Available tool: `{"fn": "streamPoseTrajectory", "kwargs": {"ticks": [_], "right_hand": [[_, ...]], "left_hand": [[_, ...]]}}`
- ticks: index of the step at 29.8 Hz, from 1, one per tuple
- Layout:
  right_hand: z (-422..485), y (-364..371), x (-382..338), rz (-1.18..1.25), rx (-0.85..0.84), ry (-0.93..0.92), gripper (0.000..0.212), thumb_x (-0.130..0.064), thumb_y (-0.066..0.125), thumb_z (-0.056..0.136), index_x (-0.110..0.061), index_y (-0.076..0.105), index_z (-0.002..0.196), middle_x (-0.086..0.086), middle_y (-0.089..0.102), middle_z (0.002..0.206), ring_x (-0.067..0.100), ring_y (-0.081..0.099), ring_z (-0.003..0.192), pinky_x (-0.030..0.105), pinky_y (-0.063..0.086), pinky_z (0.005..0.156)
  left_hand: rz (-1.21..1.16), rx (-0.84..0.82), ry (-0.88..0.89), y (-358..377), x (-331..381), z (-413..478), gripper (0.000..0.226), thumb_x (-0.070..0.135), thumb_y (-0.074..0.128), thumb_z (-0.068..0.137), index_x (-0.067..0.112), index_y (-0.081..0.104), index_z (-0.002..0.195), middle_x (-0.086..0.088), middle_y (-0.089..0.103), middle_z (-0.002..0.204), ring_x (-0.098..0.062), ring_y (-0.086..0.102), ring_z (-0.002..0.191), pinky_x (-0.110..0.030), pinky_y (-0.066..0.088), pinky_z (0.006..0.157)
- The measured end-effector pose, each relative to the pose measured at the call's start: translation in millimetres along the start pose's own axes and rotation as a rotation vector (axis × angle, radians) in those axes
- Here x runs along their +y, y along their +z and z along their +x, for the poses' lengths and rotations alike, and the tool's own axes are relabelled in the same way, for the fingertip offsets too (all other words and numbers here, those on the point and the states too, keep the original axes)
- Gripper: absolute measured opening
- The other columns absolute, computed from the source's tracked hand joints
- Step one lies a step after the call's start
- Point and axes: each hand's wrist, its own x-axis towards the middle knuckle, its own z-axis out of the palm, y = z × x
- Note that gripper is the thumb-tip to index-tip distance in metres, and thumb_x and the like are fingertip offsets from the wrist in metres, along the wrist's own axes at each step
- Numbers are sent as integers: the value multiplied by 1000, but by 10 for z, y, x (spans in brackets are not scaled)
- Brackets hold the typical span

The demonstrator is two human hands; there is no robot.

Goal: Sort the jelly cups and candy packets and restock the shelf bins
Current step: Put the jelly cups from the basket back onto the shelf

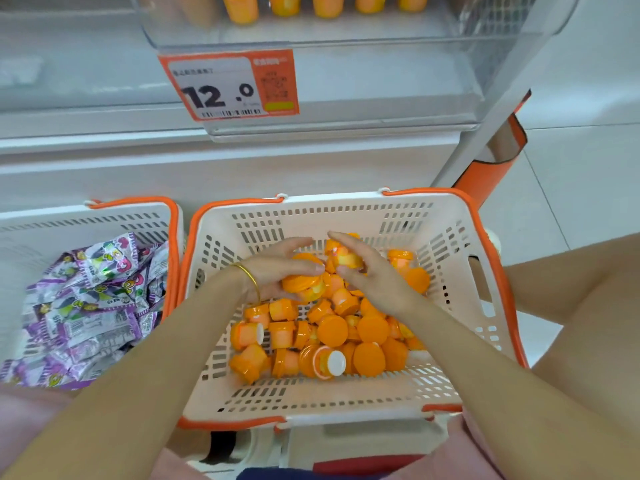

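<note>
while both hands are down among the cups (pixel 332 334) in the middle basket (pixel 346 216), each one has a grip on some
left hand (pixel 273 268), gold bangle (pixel 251 277) on the wrist, is curled round a small bunch (pixel 301 284) of them; right hand (pixel 374 275) pinches one cup (pixel 348 259) between thumb and fingers, right beside that bunch. the rest lie in a loose heap on the basket floor, mid frame. purple packets (pixel 90 299) fill the left basket (pixel 86 220), lower left. top of the frame: clear bin (pixel 346 36) with a row (pixel 325 5) of orange ones, and a tag (pixel 228 84) reading 12.0 on its front.
</note>
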Motion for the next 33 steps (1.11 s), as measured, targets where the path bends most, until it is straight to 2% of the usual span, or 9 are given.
{"fn": "streamPoseTrajectory", "kwargs": {"ticks": [3, 6, 10, 17, 19, 22, 25, 30, 33], "right_hand": [[17, -43, -55, 61, 1, 17, 59, -13, 52, 97, -41, 23, 141, -20, 26, 145, 17, 43, 130, 25, 52, 87], [25, -37, -58, 248, 18, 159, 82, -11, 60, 91, -39, 8, 148, 0, 47, 139, 18, 52, 122, 39, 53, 92], [64, 31, -34, 298, -28, 264, 64, -10, 62, 88, -19, 28, 141, 9, 54, 128, 22, 55, 116, 33, 51, 90], [140, 124, 65, 383, -114, 381, 71, -5, 50, 82, -29, 30, 146, 0, 48, 135, 22, 52, 117, 37, 49, 93], [224, 20, 229, 243, 29, 398, 64, -2, 48, 89, -22, 30, 148, 1, 40, 144, 23, 47, 124, 35, 44, 96], [352, -287, 656, -345, 336, 473, 50, -8, 51, 92, -13, 40, 141, 13, 40, 143, 31, 43, 127, 41, 41, 100], [318, -544, 1133, -743, 355, 670, 44, -15, 50, 91, -15, 42, 133, 16, 40, 136, 38, 45, 121, 44, 43, 94], [270, -559, 1582, -793, 123, 748, 71, -43, 47, 94, -10, 14, 148, 20, 13, 154, 37, 19, 141, 47, 27, 110], [285, -546, 1640, -701, 174, 793, 97, -59, 62, 79, -11, 14, 148, 17, 16, 149, 37, 26, 137, 48, 34, 108]], "left_hand": [[-21, -7, 7, 18, -14, -20, 88, 23, 77, 67, 28, 33, 144, 1, 41, 145, -24, 55, 117, -43, 57, 81], [-31, -26, 20, 74, 11, -27, 88, 27, 76, 64, 26, 36, 143, 0, 47, 140, -25, 58, 113, -45, 57, 80], [27, 0, 17, 129, 25, 7, 57, 40, 70, 73, 29, 54, 127, -4, 64, 119, -26, 63, 106, -48, 55, 84], [131, 206, 45, 165, -161, 234, 52, 47, 69, 77, 29, 55, 124, -3, 64, 116, -24, 62, 105, -45, 52, 92], [163, 201, 40, 138, -198, 261, 57, 49, 70, 74, 32, 53, 126, -2, 62, 119, -24, 60, 106, -45, 51, 94], [199, 201, 3, 125, -246, 298, 75, 52, 72, 67, 34, 46, 134, 1, 57, 125, -23, 57, 110, -43, 49, 96], [217, 214, 3, 133, -314, 323, 70, 44, 71, 75, 31, 42, 137, 3, 52, 127, -21, 52, 114, -38, 45, 97], [250, 188, 5, 138, -417, 353, 73, 45, 75, 74, 32, 41, 137, 6, 50, 130, -17, 48, 121, -32, 41, 98], [235, 179, 11, 131, -472, 377, 80, 54, 80, 59, 36, 46, 129, 5, 54, 130, -17, 51, 121, -36, 43, 102]]}}
